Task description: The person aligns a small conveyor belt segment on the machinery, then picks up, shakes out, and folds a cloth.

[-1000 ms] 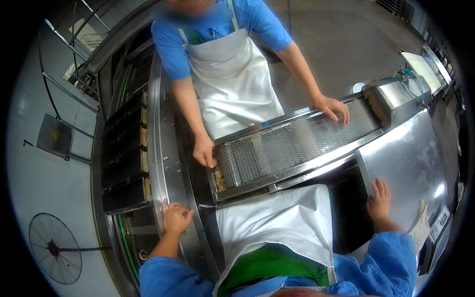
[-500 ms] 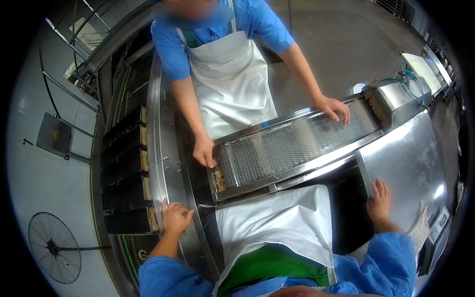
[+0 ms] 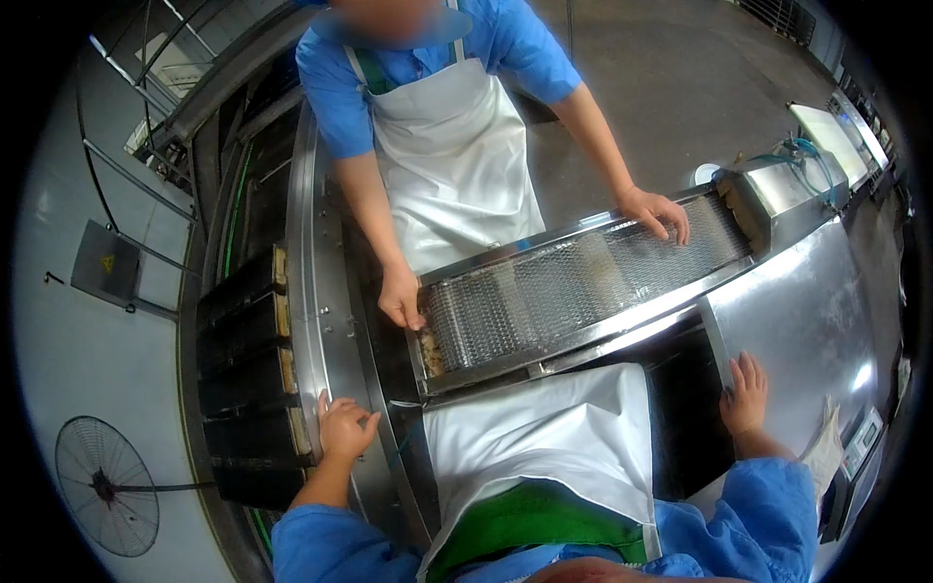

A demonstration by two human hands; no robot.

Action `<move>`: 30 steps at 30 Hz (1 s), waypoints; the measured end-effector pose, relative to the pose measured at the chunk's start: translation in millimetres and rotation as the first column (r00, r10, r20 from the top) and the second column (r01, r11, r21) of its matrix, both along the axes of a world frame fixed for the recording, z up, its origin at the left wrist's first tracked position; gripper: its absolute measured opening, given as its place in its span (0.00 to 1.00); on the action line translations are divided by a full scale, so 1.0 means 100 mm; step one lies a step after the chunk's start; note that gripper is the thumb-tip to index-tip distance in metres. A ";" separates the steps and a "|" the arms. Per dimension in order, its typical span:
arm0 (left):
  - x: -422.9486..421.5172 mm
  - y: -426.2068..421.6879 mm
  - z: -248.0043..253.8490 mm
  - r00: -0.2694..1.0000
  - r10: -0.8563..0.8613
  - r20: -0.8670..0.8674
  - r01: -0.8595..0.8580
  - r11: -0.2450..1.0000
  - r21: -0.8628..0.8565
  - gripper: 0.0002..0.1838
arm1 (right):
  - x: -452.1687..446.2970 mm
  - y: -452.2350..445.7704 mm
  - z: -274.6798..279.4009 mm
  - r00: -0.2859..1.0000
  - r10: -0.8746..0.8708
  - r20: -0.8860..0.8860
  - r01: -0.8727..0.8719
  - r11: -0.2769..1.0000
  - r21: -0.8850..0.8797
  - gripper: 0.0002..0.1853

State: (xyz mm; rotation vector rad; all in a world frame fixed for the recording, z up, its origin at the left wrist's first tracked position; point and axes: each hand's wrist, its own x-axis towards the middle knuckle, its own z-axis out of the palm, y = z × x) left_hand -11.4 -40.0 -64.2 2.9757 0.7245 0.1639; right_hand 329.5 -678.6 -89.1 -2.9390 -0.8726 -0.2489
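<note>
My left hand (image 3: 347, 428) rests on the steel rail (image 3: 335, 330) beside the line of dark trays (image 3: 248, 379), fingers apart and holding nothing. On the edge of the steel table (image 3: 807, 311) lies my right hand (image 3: 745, 394), also empty with its fingers spread. Between them and farther forward runs a mesh conveyor belt (image 3: 564, 291), with crumb-like bits (image 3: 431, 352) at its left end. A co-worker across the belt has one hand (image 3: 399, 296) at that end and the other hand (image 3: 657, 215) over the mesh.
The co-worker's white apron (image 3: 452, 155) is behind the belt. A round fan (image 3: 107, 486) and a grey box (image 3: 109, 264) are at the left. A scale with a display (image 3: 862, 439) stands at the lower right, near a pale cloth (image 3: 826, 449).
The dark trays at the left have moved down along their line, toward my side. The co-worker's head has shifted slightly. My hands have stayed in place.
</note>
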 end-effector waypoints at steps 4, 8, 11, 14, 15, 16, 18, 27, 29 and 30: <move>0.03 -0.03 0.06 1.000 0.025 -0.017 -0.025 0.999 -0.027 0.11 | 0.00 0.00 0.00 1.000 -0.016 -0.004 0.015 1.000 -0.024 0.39; 0.01 -0.02 0.03 1.000 0.021 -0.015 -0.021 1.000 -0.019 0.11 | -0.01 0.00 0.02 1.000 -0.002 -0.002 0.002 1.000 -0.013 0.39; 0.01 -0.02 0.03 1.000 0.018 0.010 -0.018 1.000 -0.019 0.11 | 0.00 0.00 0.02 1.000 0.002 -0.001 -0.002 1.000 -0.013 0.38; 0.01 -0.02 0.02 0.999 0.004 0.032 -0.004 1.000 0.001 0.12 | -0.01 0.00 0.02 1.000 -0.012 -0.015 0.012 1.000 -0.020 0.38; 0.02 -0.02 0.04 1.000 0.005 0.018 -0.005 1.000 -0.003 0.12 | -0.01 0.01 0.02 0.999 -0.024 -0.026 0.023 0.999 -0.028 0.38; 0.02 -0.03 0.05 1.000 0.007 0.004 -0.007 1.000 -0.006 0.12 | -0.01 0.01 0.02 0.999 -0.022 -0.025 0.021 0.999 -0.029 0.38; 0.00 0.00 0.02 1.000 0.000 0.011 0.000 1.000 0.002 0.12 | 0.00 0.00 0.01 0.999 -0.021 -0.030 0.021 0.999 -0.028 0.38; -0.03 0.03 -0.03 1.000 -0.001 0.006 0.001 1.000 -0.001 0.12 | 0.02 -0.05 -0.05 1.000 0.013 0.013 -0.013 1.000 -0.019 0.41; -0.02 0.04 -0.02 1.000 0.007 -0.013 -0.007 1.000 -0.008 0.11 | 0.02 -0.06 -0.07 1.000 0.012 0.005 -0.012 1.000 -0.017 0.41; -0.02 0.03 -0.01 1.000 0.013 -0.021 -0.014 1.000 -0.027 0.11 | 0.02 -0.06 -0.07 1.000 0.010 -0.003 -0.010 1.000 -0.014 0.41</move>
